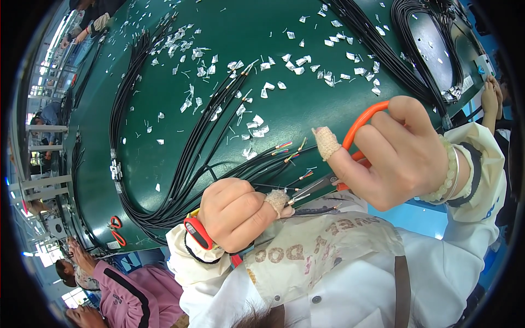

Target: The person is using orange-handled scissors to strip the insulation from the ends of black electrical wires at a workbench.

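Note:
My right hand is closed round the orange handles of a pair of scissors. The blades point left, their tips touching or very near a cable end beside my left thumb; whether they have bitten into it I cannot tell. My left hand is closed in a pinch on a black cable, most of which its fingers hide. Both thumbs wear beige knitted covers. Just beyond my left hand lies a bundle of black cables. Several stripped ends show thin coloured wires.
Scraps of clear film are scattered over the green table. More black cable coils lie at the far right. Another orange-handled pair of scissors rests near the left edge. A person in a pink sleeve sits to my left; others work around the table.

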Tool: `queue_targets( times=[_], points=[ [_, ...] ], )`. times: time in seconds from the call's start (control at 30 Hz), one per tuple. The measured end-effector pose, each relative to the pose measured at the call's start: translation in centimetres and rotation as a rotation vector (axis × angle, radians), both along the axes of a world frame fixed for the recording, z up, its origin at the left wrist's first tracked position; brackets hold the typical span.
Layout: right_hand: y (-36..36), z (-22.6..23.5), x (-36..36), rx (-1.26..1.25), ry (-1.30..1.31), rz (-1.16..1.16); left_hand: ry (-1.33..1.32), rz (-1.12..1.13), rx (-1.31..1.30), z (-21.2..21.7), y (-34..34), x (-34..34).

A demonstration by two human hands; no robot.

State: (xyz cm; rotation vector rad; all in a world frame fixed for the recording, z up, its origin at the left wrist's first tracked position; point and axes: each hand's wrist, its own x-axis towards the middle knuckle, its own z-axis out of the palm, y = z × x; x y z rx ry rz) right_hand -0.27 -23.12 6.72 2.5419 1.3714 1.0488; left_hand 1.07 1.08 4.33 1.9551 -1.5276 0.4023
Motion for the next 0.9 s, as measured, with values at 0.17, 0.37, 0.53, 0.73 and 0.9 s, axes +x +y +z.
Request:
queue_targets(
  times=[0.17,0.37,0.53,0.73,0.9],
  points=[
    [-0.1,0.1,-0.2,-0.007,0.007,-0.006,0.005,0.003,-0.002,0.0,0.1,-0.1],
    [-0.1,-0.1,-0.3,-0.015,0.007,0.005,0.002,-0.002,0.003,0.1,-0.1,0.0],
    [-0.3,0.1,-0.7,-0.091,0.134,-0.032,-0.019,0.001,0.035,0.1,-0.2,-0.1],
    [-0.1,1.1,-0.8,-0.103,0.653,-0.087,-0.292,0.061,0.197,0.4,-0.8,-0.8],
    [0.3,2.0,0.1,-0.143,1.166,-0.151,-0.397,0.081,0.276,0.3,-1.0,-1.2]
  ],
)
